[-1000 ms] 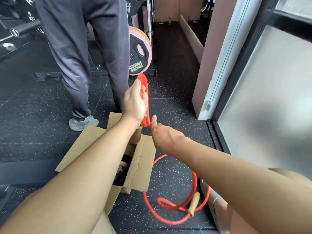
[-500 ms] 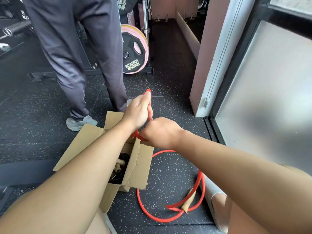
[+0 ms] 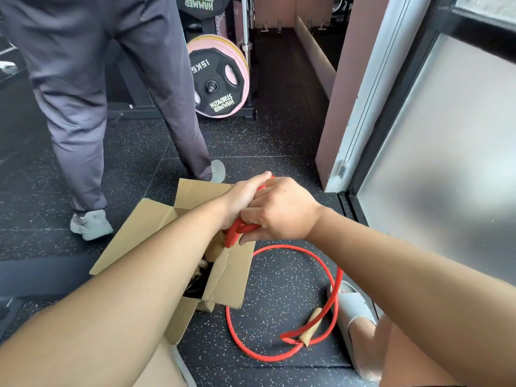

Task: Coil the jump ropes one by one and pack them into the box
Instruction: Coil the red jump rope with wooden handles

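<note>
Red rope (image 3: pixel 237 231) clutched by left hand (image 3: pixel 240 197), right hand (image 3: pixel 282 211).

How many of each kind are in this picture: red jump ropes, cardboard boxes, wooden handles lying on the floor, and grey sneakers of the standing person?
Red jump rope: 1
Brown cardboard box: 1
Wooden handle lying on the floor: 1
Grey sneakers of the standing person: 2
Total: 5

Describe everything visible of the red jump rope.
The red jump rope is a thick, smooth, rubbery-looking cord with wooden handles. The left hand and right hand grip gathered loops of it above the open cardboard box. The rest trails onto the speckled floor in one wide loop, where one handle lies beside a grey slipper.
</note>
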A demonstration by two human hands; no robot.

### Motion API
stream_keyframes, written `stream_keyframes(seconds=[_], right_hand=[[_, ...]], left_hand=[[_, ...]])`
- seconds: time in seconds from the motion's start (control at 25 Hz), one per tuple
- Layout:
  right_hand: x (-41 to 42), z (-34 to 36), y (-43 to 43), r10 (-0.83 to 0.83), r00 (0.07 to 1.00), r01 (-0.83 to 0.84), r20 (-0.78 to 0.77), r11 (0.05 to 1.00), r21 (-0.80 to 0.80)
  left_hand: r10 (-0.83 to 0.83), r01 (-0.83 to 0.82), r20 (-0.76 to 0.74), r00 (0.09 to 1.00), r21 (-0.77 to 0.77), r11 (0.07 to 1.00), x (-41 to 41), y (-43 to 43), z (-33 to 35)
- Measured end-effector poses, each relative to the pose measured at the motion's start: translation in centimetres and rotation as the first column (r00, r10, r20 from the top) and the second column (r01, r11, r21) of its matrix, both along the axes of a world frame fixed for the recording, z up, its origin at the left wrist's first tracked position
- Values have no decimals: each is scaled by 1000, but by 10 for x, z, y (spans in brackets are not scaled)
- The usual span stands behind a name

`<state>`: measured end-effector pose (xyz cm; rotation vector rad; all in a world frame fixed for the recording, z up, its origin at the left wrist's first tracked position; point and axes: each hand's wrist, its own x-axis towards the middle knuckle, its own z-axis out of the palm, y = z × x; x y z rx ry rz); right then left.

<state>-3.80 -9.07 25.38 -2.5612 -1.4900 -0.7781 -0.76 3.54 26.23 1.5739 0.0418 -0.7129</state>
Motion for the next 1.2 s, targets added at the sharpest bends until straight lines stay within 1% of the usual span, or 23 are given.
stream_keyframes(seconds=[0.08,0.12,0.16,0.24,0.28,0.36,0.44,0.52,0.6,0.64,0.76,0.84,0.88,0.92,1.0,1.08,1.16,1.2], right_hand=[[-4,-4,3,30,999,-30,-12,1000,-4],[-4,-7,4,24,999,-24,-23,1000,-9],[-4,-8,5,-2,999,2,-44,1000,-12],[-4,-9,7,-134,983,135,-122,991,-1],[-3,-9,8,-228,958,229,-174,973,-15],[-3,-12,14,-400,861,391,-314,916,-96],[-3,-17,19,-488,774,475,-404,869,-139],[-5,-17,22,-512,735,495,-445,853,-165],[-7,-15,25,-488,739,443,-465,871,-210],[-11,-15,27,-475,760,406,-444,880,-247],[-24,-12,33,-442,858,329,-263,865,-378],[-27,-10,35,-425,890,320,-163,839,-440],[-27,-7,35,-402,905,304,-138,839,-452],[-27,-4,35,-374,917,277,-136,845,-457],[-26,1,33,-320,930,205,-182,861,-466],[-24,9,32,-266,929,133,-257,889,-438],[-23,12,31,-178,935,80,-305,948,-309],[-21,11,30,-113,954,53,-276,975,-216]], left_hand=[[36,-35,49,998,-29,999,-1,1,-2],[107,-101,87,990,-66,993,0,3,-1],[195,-182,101,976,-125,975,2,6,4],[323,-289,101,941,-256,922,13,17,17],[359,-311,107,927,-314,897,19,22,24],[382,-307,87,920,-447,840,29,32,35],[358,-266,66,931,-547,794,33,37,41],[343,-238,75,936,-582,778,33,39,42],[346,-240,74,935,-586,774,35,41,40],[356,-247,76,931,-586,771,37,42,39],[423,-304,76,903,-582,754,39,42,38],[451,-328,80,889,-576,749,39,39,36],[459,-334,88,884,-568,752,38,37,35],[463,-337,99,881,-555,761,37,34,35],[454,-341,114,883,-510,790,36,29,31],[421,-332,128,898,-431,839,33,22,26],[355,-293,161,921,-313,903,29,11,19],[318,-270,162,934,-262,927,26,4,17]])
